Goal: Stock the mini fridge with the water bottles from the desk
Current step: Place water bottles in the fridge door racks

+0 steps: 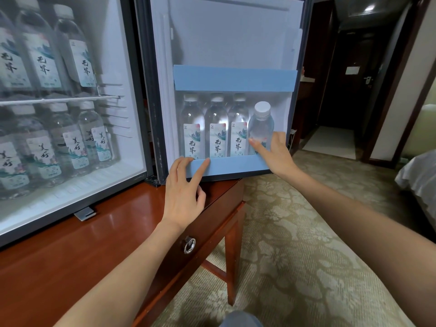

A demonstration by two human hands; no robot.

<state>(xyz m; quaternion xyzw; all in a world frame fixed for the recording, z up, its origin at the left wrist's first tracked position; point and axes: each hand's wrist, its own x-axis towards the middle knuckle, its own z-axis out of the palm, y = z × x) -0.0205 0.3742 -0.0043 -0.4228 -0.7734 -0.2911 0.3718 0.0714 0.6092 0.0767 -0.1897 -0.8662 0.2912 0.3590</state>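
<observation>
The mini fridge (132, 166) stands open on the wooden desk (70, 251), with several labelled water bottles on both inner shelves. Its open door (231, 43) has a lower rack behind a blue rail (236, 165) holding several bottles. The rightmost bottle (260, 125) leans forward, its white cap towards me. My right hand (274, 153) touches that bottle with thumb and fingertips, fingers fairly straight. My left hand (182, 192) rests on the blue rail's left end, fingers extended over it.
A wire shelf (59, 100) divides the fridge interior. The desk has a drawer with a ring pull (189, 244) below the door. Patterned carpet (306, 256) lies to the right, a bed corner (420, 178) at the far right, a dark hallway behind.
</observation>
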